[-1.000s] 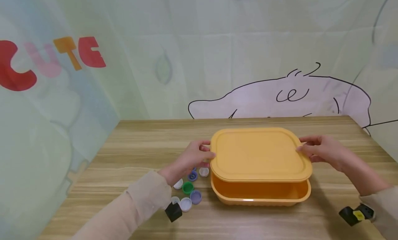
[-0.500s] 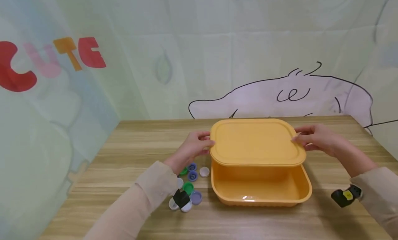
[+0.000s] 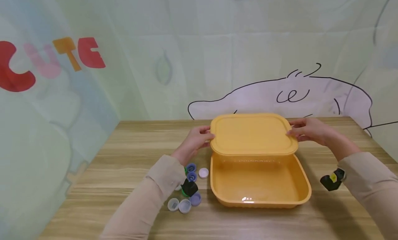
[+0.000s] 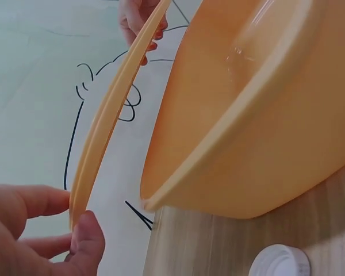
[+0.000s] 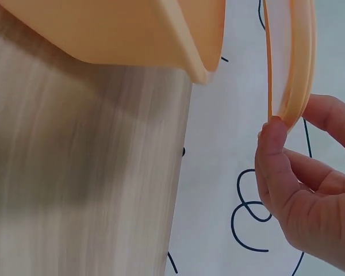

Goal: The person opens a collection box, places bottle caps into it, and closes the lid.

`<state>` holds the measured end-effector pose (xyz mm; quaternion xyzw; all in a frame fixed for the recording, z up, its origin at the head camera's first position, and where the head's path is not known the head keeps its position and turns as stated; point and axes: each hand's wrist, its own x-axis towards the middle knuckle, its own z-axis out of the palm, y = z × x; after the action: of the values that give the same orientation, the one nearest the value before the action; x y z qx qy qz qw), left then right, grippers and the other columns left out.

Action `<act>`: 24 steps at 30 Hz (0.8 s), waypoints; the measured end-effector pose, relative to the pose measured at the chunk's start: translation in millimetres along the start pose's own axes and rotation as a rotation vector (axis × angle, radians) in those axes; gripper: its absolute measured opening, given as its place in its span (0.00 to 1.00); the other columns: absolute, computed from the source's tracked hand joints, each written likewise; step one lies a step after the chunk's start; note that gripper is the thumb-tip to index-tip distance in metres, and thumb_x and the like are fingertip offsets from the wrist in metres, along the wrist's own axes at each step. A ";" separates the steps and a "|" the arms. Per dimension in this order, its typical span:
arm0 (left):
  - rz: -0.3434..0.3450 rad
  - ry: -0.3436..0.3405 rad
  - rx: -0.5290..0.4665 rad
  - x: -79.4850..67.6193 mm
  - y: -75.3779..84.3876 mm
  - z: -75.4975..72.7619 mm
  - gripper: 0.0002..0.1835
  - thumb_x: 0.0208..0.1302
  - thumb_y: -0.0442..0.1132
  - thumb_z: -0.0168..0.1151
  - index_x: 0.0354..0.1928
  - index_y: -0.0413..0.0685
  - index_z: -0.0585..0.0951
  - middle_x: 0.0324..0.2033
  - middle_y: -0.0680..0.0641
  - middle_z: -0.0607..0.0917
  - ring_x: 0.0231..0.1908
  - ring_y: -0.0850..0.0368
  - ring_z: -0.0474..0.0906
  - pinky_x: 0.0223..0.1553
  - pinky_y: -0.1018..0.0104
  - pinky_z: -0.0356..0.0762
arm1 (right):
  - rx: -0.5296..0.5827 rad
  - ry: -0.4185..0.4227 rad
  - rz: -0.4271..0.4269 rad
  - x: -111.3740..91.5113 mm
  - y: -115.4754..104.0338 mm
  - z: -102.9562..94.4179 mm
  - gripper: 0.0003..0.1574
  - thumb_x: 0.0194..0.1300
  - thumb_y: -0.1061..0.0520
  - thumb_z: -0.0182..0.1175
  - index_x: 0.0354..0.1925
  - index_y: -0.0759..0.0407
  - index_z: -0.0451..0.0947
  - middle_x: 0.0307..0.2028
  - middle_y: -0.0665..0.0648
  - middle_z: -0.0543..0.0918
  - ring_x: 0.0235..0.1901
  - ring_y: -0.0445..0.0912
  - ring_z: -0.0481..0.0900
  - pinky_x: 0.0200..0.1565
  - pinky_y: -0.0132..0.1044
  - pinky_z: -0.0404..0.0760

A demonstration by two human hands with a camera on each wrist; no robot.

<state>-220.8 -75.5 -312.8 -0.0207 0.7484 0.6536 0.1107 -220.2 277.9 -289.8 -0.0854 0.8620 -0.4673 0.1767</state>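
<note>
Both hands hold an orange lid [image 3: 253,134] by its short ends, above the far part of an orange plastic box [image 3: 261,202]. My left hand [image 3: 195,141] pinches the lid's left end between thumb and fingers; the left wrist view shows the same pinch on the lid's edge [image 4: 106,123]. At the other end my right hand [image 3: 311,130] grips the lid, thumb on one face and fingers on the other, as the right wrist view shows [image 5: 310,184]. In both wrist views the lid is apart from the box rim. The box's visible inside is bare.
Left of the box lie several bottle caps: a white cap [image 3: 203,173], blue ones [image 3: 191,177], a purple one [image 3: 195,199] and pale ones [image 3: 185,206]. My left sleeve and a black wrist device hide some, including a green one. A printed curtain [image 3: 149,60] hangs behind the wooden table [image 3: 140,136].
The lid has moved back and up, away from the box's near side, with both hands on it. More of the box's inside shows. The box and caps stay where they were.
</note>
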 end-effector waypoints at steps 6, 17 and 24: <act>0.069 0.021 -0.012 14.1 -3.2 1.5 0.20 0.60 0.25 0.56 0.56 0.33 0.74 0.31 0.49 0.69 0.28 0.62 0.69 0.30 0.73 0.75 | 0.044 0.001 -0.021 13.6 0.1 -3.2 0.41 0.63 0.60 0.59 0.64 0.80 0.51 0.47 0.66 0.75 0.36 0.41 0.79 0.44 0.37 0.80; 0.139 0.051 -0.032 33.7 -5.2 4.8 0.14 0.60 0.23 0.55 0.49 0.29 0.77 0.27 0.50 0.68 0.26 0.62 0.68 0.27 0.75 0.75 | 0.031 0.016 -0.006 37.9 4.4 -7.2 0.39 0.63 0.63 0.57 0.63 0.81 0.53 0.43 0.61 0.75 0.32 0.40 0.78 0.40 0.32 0.80; 0.154 0.083 -0.025 44.0 -11.9 4.9 0.10 0.59 0.22 0.54 0.43 0.26 0.77 0.25 0.50 0.67 0.23 0.63 0.67 0.23 0.77 0.72 | 0.054 0.020 -0.004 48.0 12.9 -2.1 0.37 0.63 0.63 0.57 0.63 0.80 0.55 0.43 0.62 0.75 0.33 0.40 0.78 0.41 0.32 0.80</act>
<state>-260.9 -67.4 -333.4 0.0087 0.7436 0.6680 0.0287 -265.0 271.7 -310.4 -0.0777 0.8506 -0.4917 0.1694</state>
